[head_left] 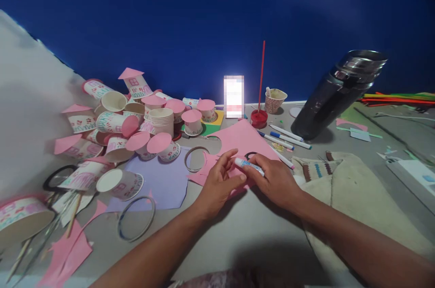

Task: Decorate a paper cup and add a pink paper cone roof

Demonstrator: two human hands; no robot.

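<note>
Pinched in my right hand [277,179] is a small white tube with blue print [249,166], which looks like a glue tube; it points left toward my other hand. My left hand [222,179] has curled fingers with a piece of pink paper [239,191] between and beneath them, partly hidden by the hand. Behind both hands a larger pink sheet [241,136] with cut-out curves lies on the table. Scissor handles [250,156] show just behind the tube. A tape roll [195,159] rests left of my left hand.
Paper cups with pink cone roofs [159,143] pile up at left, near a purple sheet [163,179] and another tape ring [136,218]. Markers [277,141], a dark flask [335,95], a red stick on a base [259,118] and a beige cloth [356,188] stand or lie right.
</note>
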